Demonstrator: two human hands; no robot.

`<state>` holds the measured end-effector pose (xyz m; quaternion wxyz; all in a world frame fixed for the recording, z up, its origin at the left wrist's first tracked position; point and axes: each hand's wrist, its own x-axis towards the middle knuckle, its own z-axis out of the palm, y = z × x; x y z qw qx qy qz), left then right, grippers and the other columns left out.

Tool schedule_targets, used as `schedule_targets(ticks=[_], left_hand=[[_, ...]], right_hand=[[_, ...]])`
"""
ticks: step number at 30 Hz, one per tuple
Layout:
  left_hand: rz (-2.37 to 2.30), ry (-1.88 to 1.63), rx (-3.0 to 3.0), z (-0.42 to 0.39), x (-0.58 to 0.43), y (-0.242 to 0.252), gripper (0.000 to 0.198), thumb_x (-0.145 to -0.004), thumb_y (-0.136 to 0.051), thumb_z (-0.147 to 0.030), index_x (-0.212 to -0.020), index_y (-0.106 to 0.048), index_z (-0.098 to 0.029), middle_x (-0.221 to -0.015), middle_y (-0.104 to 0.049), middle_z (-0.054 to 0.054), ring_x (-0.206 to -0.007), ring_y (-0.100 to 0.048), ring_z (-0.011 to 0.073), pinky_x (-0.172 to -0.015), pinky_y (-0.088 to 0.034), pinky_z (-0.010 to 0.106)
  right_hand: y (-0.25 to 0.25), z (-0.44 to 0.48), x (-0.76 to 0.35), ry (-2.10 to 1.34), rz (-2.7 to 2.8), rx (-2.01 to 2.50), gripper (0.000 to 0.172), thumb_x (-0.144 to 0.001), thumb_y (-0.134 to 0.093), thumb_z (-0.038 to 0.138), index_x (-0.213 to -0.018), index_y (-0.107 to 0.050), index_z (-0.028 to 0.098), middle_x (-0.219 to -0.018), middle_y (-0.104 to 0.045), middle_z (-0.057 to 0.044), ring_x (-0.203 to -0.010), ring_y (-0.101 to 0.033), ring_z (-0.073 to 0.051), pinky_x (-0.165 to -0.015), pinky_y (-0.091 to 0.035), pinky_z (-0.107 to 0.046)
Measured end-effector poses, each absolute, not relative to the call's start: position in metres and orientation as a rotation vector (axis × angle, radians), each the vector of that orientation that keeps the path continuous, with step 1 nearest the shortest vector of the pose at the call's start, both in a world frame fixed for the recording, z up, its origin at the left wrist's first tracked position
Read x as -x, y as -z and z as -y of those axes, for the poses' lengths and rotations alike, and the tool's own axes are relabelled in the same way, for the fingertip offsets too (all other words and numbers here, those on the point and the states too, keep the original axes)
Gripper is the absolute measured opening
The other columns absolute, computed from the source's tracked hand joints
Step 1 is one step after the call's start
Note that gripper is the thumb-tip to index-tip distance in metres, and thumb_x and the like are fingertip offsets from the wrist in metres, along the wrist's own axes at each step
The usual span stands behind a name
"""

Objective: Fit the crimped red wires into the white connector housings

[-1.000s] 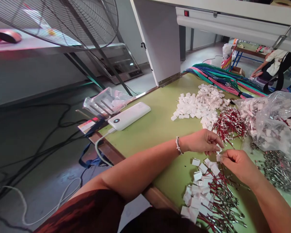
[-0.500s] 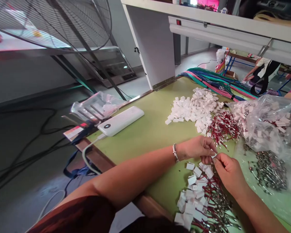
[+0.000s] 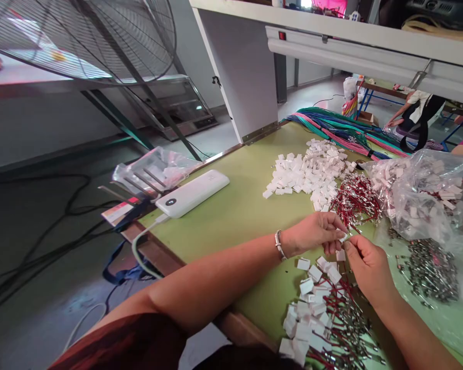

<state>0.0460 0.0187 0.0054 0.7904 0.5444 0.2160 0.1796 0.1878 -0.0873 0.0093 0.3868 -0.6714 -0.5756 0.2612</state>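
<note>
My left hand (image 3: 316, 232), with a bracelet at its wrist, pinches a small white plastic connector (image 3: 343, 238) over the green table (image 3: 231, 210). My right hand (image 3: 366, 267) meets it fingertip to fingertip, closed on a thin wire that I can barely make out. Just below the hands lies a heap of white connectors with red wires fitted (image 3: 320, 313). Beyond them sit a pile of loose white connectors (image 3: 308, 172) and a bundle of red wires with metal terminals (image 3: 355, 200).
A white power bank (image 3: 193, 192) with a cable lies near the table's left edge beside a plastic bag (image 3: 154, 172). A clear bag of parts (image 3: 428, 195) and loose metal terminals (image 3: 428, 270) are at right. Coloured cable bundles (image 3: 343, 128) lie at the back. Another person (image 3: 420, 105) works farther off.
The view shifted slightly, so the table sits lower and more to the left. Both hands stayed together at the connector, with small finger movements only.
</note>
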Motion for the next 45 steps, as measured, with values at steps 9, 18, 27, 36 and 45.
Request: schedule_targets(ticks=[9, 18, 27, 36, 45], left_hand=[[-0.444, -0.478, -1.427, -0.025, -0.037, -0.023, 0.026, -0.093, -0.053, -0.027, -0.114, -0.053, -0.012, -0.087, -0.066, 0.006, -0.068, -0.062, 0.0097, -0.054, -0.049, 0.019], [-0.335, -0.382, -2.616, -0.034, -0.042, 0.009, 0.047, -0.082, -0.045, 0.002, -0.116, -0.067, -0.023, -0.095, -0.062, 0.007, -0.086, -0.058, 0.0173, -0.073, -0.047, 0.027], [-0.599, -0.230, -2.792, -0.057, -0.030, 0.010, 0.034, -0.084, -0.048, -0.004, -0.098, -0.074, -0.020, -0.086, -0.059, 0.007, -0.083, -0.055, 0.0192, -0.066, -0.042, 0.026], [-0.692, -0.310, -2.693, -0.064, -0.025, 0.011, 0.041, -0.077, -0.046, 0.000, -0.095, -0.076, -0.021, -0.088, -0.063, 0.007, -0.086, -0.058, 0.0184, -0.069, -0.045, 0.026], [-0.617, -0.330, -2.609, -0.062, -0.024, 0.001, 0.039, -0.078, -0.047, 0.001, -0.095, -0.076, -0.017, -0.090, -0.069, 0.007, -0.087, -0.061, 0.0170, -0.079, -0.048, 0.027]], right_hand=[[-0.042, 0.089, -0.219, -0.588, 1.386, 1.725, 0.027, -0.086, -0.056, 0.043, -0.073, -0.061, 0.020, -0.055, -0.043, 0.005, -0.050, -0.038, -0.011, -0.046, -0.029, -0.023], [-0.063, 0.090, -0.239, -0.536, 1.280, 1.750, 0.028, -0.083, -0.060, 0.047, -0.076, -0.064, 0.020, -0.059, -0.044, 0.003, -0.051, -0.036, -0.010, -0.046, -0.029, -0.023], [-0.056, 0.087, -0.240, -0.511, 1.471, 1.818, 0.028, -0.084, -0.055, 0.046, -0.074, -0.063, 0.021, -0.055, -0.042, 0.004, -0.050, -0.036, -0.011, -0.046, -0.030, -0.023], [-0.035, 0.082, -0.240, -0.453, 1.786, 2.039, 0.026, -0.088, -0.049, 0.037, -0.072, -0.062, 0.021, -0.056, -0.056, 0.002, -0.050, -0.044, -0.013, -0.051, -0.033, -0.026], [-0.010, 0.087, -0.209, -0.389, 2.125, 2.089, 0.026, -0.091, -0.045, 0.022, -0.087, -0.071, 0.021, -0.088, -0.068, -0.007, -0.072, -0.060, -0.018, -0.064, -0.041, -0.030]])
